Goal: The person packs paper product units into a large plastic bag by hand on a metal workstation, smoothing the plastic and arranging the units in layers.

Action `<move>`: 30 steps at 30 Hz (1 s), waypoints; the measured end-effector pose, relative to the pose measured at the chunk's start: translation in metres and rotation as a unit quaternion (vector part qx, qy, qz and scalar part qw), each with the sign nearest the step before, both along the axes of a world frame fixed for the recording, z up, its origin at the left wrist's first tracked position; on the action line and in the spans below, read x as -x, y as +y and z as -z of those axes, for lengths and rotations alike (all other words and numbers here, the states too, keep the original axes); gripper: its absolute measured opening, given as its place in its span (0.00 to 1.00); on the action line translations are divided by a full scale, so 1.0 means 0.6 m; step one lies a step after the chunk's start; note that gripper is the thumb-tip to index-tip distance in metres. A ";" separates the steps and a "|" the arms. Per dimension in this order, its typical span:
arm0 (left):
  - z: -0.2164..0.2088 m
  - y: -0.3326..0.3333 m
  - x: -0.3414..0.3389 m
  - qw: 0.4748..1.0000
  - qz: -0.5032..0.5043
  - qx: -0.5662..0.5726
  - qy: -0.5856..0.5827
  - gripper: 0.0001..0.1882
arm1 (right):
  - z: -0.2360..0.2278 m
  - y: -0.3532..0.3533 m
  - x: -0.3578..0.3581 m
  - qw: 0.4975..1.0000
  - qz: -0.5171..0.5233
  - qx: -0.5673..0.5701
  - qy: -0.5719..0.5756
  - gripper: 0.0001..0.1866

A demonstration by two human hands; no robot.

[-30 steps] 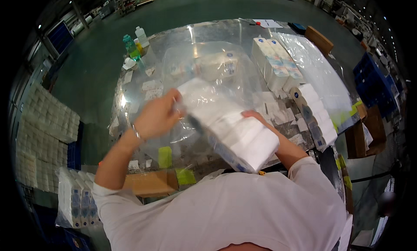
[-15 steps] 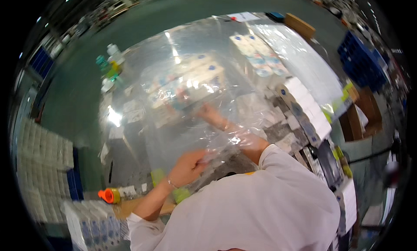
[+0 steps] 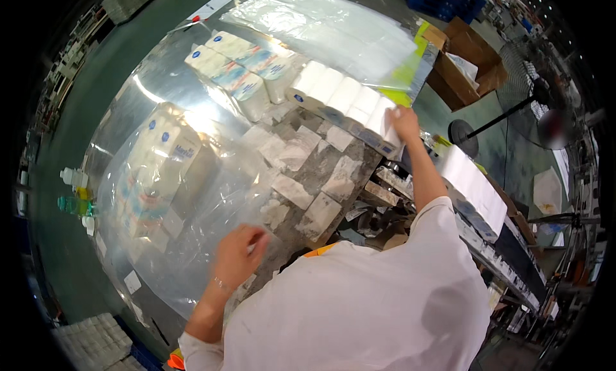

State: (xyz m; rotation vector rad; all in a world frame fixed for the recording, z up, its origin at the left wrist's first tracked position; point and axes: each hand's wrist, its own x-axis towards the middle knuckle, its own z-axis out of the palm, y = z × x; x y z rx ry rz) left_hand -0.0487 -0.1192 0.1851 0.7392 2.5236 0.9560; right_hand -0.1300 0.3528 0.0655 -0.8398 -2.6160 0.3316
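Bag [image 3: 208,249] left, rolls [image 3: 346,101] right on the desk [image 3: 151,72]

Packs [image 3: 160,162] lie inside the bag. Bottles [image 3: 74,178] stand left of it, by the desk's left edge. A pair of packs [image 3: 247,66] sits farther back, between the bag and the rolls. Film [image 3: 321,31] lies behind the pair and the rolls, with paper [image 3: 213,8] left of it. Scraps [image 3: 341,178] lie before the rolls. The left hand [image 3: 240,255] is near the bag's near right side; the right hand [image 3: 404,124] touches the rolls' right end. Right of the desk are a carton [image 3: 443,88] and, nearer, a conveyor [image 3: 518,252] bearing another pack [image 3: 471,191].
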 end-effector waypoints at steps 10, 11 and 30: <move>0.335 0.215 0.218 0.869 -0.280 -0.302 -0.276 0.24 | 0.099 -0.161 -0.034 0.741 -0.078 0.663 0.064 0.20; 0.289 0.245 0.190 0.901 -0.309 -0.206 -0.224 0.28 | 0.143 -0.177 -0.039 0.841 -0.091 0.522 0.105 0.20; -0.047 0.185 0.050 0.739 -0.089 -0.437 -0.504 0.30 | -0.247 -0.282 -0.188 0.550 -0.141 0.820 0.068 0.34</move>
